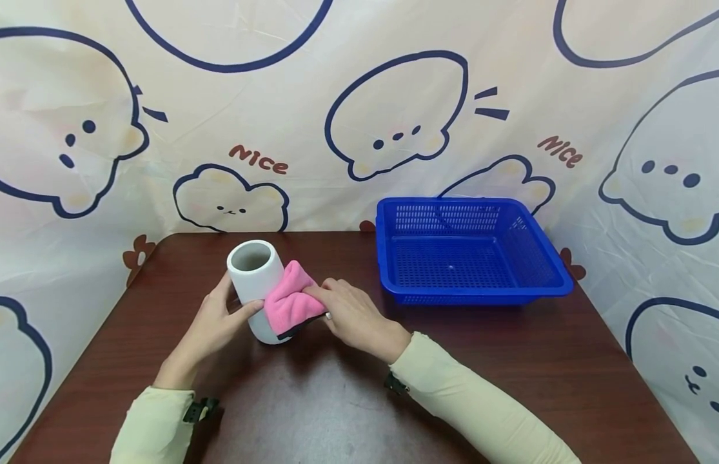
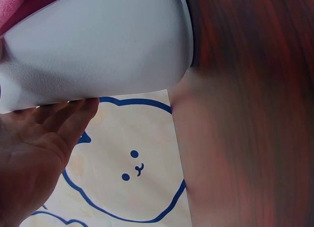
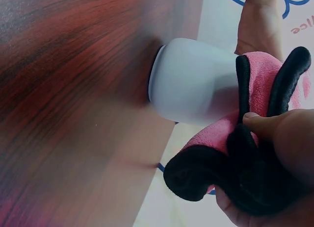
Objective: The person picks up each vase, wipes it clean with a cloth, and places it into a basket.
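Note:
A white vase (image 1: pixel 256 283) with a round open mouth stands on the brown table toward the left. My left hand (image 1: pixel 215 317) grips it from the left, thumb across the front and the fingers behind. In the left wrist view those fingers (image 2: pixel 73 120) lie along the side of the vase (image 2: pixel 113 45). My right hand (image 1: pixel 359 317) holds a bunched pink cloth (image 1: pixel 291 299) with black edging against the vase's right side. The right wrist view shows the thumb pressed on the folded cloth (image 3: pixel 260 85), beside the vase's lower part (image 3: pixel 191 80).
A blue plastic basket (image 1: pixel 475 293) with perforated walls stands at the back right of the table (image 1: pixel 336 412). Behind and at both sides hangs a pale cloth backdrop (image 1: pixel 313 129) printed with cartoon figures.

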Motion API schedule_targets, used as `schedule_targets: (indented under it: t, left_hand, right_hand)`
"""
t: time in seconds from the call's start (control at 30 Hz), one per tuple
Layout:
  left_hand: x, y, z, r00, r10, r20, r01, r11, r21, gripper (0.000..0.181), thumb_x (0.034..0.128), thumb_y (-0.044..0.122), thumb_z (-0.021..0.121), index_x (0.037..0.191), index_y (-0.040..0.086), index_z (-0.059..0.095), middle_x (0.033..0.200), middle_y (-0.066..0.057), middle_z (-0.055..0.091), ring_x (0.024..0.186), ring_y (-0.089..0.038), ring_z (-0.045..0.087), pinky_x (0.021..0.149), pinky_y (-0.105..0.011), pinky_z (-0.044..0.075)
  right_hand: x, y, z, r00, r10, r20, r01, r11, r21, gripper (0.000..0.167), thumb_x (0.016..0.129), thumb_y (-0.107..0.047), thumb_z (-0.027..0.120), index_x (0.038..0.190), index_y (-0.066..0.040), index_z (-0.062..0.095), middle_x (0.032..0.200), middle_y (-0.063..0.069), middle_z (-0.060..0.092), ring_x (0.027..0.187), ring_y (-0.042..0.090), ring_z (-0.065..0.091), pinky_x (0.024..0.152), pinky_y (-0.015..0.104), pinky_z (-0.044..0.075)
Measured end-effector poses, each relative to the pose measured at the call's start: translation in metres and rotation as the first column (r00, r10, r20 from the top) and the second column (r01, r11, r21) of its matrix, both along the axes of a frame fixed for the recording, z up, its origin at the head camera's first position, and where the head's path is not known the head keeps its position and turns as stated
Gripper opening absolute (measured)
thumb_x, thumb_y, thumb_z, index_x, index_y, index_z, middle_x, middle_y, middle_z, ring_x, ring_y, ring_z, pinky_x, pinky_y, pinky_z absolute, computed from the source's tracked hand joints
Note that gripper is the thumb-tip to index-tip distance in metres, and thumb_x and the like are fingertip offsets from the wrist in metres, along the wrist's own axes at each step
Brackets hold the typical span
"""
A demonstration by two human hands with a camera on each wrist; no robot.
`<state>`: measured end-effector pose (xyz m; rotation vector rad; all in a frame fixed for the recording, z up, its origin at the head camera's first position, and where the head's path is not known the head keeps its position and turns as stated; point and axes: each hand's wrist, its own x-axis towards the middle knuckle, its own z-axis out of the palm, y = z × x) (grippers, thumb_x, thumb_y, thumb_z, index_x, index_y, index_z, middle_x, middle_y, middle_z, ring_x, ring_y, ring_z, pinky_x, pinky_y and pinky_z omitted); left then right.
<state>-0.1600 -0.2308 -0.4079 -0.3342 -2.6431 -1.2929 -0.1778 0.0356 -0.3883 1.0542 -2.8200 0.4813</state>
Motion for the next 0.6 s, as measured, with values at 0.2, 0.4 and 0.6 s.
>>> schedule_targets:
  t: [0.2, 0.4, 0.6]
  left_hand:
    - [0.0004, 0.0003, 0.0006, 1.0, 0.0, 0.011, 0.0, 1.0, -0.002, 0.075, 0.0935, 0.024, 0.074, 0.155, 0.014, 0.032, 0.138, -0.017, 0.058, 0.113, -0.001, 0.056, 0.091, -0.007, 0.043]
    - [0.0006, 0.001, 0.0004, 1.0, -0.005, 0.013, 0.005, 1.0, 0.012, 0.075, 0.0932, 0.024, 0.074, 0.155, 0.015, 0.033, 0.138, -0.016, 0.058, 0.112, 0.003, 0.054, 0.091, -0.007, 0.043]
    - [0.0013, 0.0014, 0.0014, 1.0, 0.0, 0.009, 0.0, 1.0, 0.012, 0.075, 0.0928, 0.024, 0.075, 0.155, 0.014, 0.033, 0.137, -0.016, 0.059, 0.112, 0.004, 0.054, 0.091, -0.007, 0.043]
  right_hand:
    - [-0.0001, 0.0001, -0.0019, 1.0, 0.003, 0.009, -0.004, 1.0, 0.007, 0.054, 0.089, -0.01, 0.074, 0.137, -0.029, 0.059, 0.102, 0.0, 0.063, 0.093, 0.016, 0.058, 0.07, 0.027, 0.051]
    - [0.0, 0.0004, -0.0042, 1.0, 0.004, 0.021, -0.004, 1.0, 0.013, 0.053, 0.089, -0.011, 0.074, 0.137, -0.029, 0.06, 0.102, 0.0, 0.063, 0.092, 0.016, 0.057, 0.069, 0.025, 0.049]
    - [-0.0001, 0.0001, -0.0065, 0.999, 0.005, 0.042, -0.006, 1.0, 0.018, 0.055, 0.089, -0.011, 0.075, 0.138, -0.029, 0.059, 0.102, 0.0, 0.063, 0.092, 0.015, 0.057, 0.069, 0.025, 0.049]
